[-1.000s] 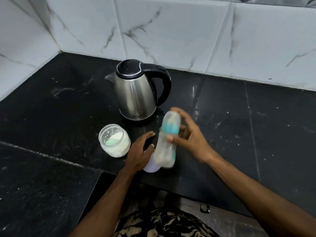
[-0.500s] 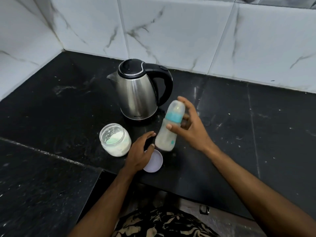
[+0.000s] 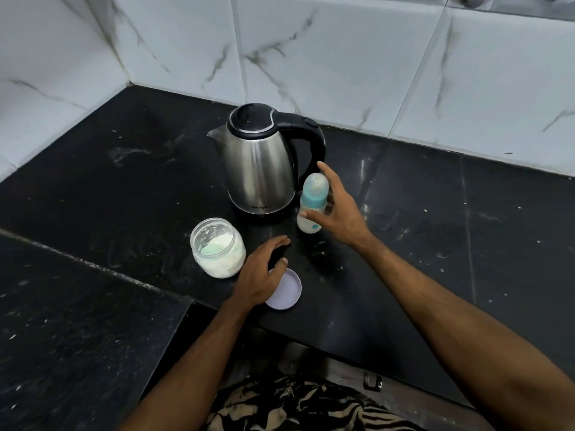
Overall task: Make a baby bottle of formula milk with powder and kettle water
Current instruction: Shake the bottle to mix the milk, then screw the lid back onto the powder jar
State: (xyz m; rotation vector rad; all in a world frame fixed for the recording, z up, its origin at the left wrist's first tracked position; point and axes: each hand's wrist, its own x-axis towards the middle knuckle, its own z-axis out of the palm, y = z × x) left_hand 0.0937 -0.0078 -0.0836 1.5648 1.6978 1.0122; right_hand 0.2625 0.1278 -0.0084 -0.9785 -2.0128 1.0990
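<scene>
The bottle (image 3: 312,206) is standing upright on the counter (image 3: 435,231) just beside the kettle (image 3: 259,169), capped. The right hand (image 3: 337,213) is spreading open around it, barely touching. The left hand (image 3: 259,275) is resting loosely open, empty, over the lid (image 3: 287,290) beside the powder jar (image 3: 217,251), likely for closing.
</scene>
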